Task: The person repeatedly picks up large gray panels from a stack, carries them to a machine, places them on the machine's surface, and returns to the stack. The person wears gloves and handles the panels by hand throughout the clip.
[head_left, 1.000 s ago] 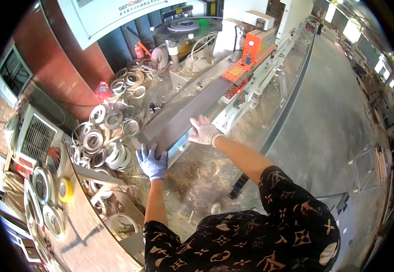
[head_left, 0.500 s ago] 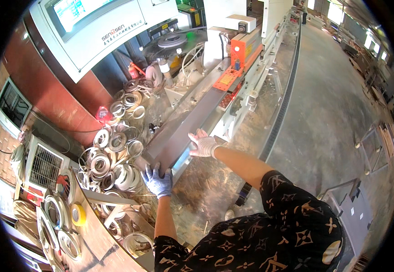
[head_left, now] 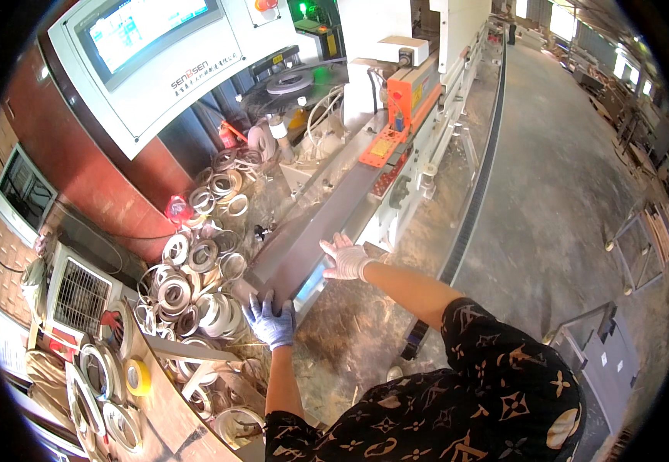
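Note:
A long, narrow dark grey-brown board [head_left: 315, 231] lies along the bed of a machine, its far end at an orange guard plate [head_left: 384, 146]. At the near end of the board, my left hand [head_left: 272, 321], in a bluish glove, rests with its fingers spread against the end. On the board's right edge lies my right hand [head_left: 347, 259], in a whitish glove, fingers stretched out and thumb apart. Neither hand is wrapped round anything. A bright bluish patch [head_left: 313, 283] shows beside the board between my hands.
Several rolls of edge banding [head_left: 174, 292] are heaped on the floor at left. A wooden table [head_left: 169, 408] with yellow tape [head_left: 138, 378] stands at lower left. A control panel [head_left: 169, 69] overhangs at upper left. Grey panels [head_left: 608, 362] lean at right; a dark floor track [head_left: 477, 200] runs alongside.
The view has tilted slightly, so the machine and rolls sit a little lower in the picture. My left hand has drawn back slightly at the board's near end; the right stays on its edge.

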